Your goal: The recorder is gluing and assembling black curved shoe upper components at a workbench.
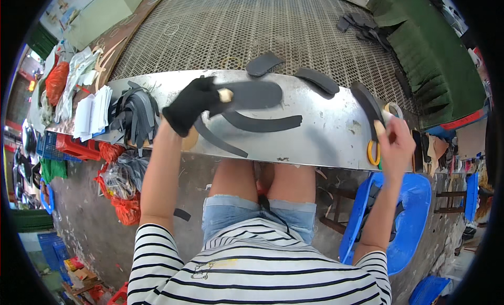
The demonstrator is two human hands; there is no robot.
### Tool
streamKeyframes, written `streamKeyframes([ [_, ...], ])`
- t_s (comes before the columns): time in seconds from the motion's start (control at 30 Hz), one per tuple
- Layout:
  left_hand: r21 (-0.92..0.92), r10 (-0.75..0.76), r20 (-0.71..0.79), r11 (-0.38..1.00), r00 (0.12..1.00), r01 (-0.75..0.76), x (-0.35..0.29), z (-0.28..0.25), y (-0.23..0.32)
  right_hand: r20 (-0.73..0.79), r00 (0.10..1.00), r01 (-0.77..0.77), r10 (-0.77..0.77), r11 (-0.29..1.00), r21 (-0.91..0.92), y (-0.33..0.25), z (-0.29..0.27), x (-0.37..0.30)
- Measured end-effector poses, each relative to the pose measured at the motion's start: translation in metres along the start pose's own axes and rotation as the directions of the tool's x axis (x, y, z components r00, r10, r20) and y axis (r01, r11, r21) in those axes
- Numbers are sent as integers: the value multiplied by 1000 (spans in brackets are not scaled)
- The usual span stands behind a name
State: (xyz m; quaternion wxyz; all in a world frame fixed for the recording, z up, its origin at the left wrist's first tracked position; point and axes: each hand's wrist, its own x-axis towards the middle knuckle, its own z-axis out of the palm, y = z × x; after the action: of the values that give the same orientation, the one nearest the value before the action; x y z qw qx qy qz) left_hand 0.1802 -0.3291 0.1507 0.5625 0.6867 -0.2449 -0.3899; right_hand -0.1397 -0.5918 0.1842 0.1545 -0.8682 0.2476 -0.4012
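My left hand [195,102], in a black glove, is closed on a dark grey shoe insole [257,95]; a pale covering shows on a fingertip. Under it, curved dark strips [265,123] lie on the metal table [310,145]. My bare right hand [396,142] pinches the near end of another dark insole [366,102] at the table's right side, a pale cover on one finger. Yellow-handled scissors [373,153] lie just beside that hand. Past the left hand, two more dark insole pieces rest along the far edge, one [264,64] near the middle and one [317,81] further right.
A heap of dark strips [134,113] and white sheets [93,113] occupy the table's left end. Beyond the table spreads a perforated mesh surface [226,32] with dark pieces [362,26] at far right. A blue tub [415,215] stands below right; red bags [126,206] sit below left.
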Motion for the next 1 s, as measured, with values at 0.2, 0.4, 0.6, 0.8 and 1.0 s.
streamKeyframes([
  [0.2, 296, 95, 170, 944, 981, -143, -5, 38, 33, 102, 988, 144, -120, 949, -282, 30, 56, -13],
  [0.4, 499, 258, 241, 794, 935, -348, 25, 47, 29, 526, 851, -384, -6, 676, 629, -48, 135, -8],
  [0.6, 470, 545, -257, 792, 798, -389, 2, -33, -12, 68, 985, 154, -158, 986, 68, -50, 171, 11],
  [0.8, -19, 197, -385, 975, 902, -221, -65, -36, -58, 520, 732, 193, -440, 866, 461, -132, 165, -45],
  [1.0, 285, 320, -307, 929, 896, -234, -92, 3, -54, 551, 747, 125, -372, 893, 433, -126, 163, -75],
])
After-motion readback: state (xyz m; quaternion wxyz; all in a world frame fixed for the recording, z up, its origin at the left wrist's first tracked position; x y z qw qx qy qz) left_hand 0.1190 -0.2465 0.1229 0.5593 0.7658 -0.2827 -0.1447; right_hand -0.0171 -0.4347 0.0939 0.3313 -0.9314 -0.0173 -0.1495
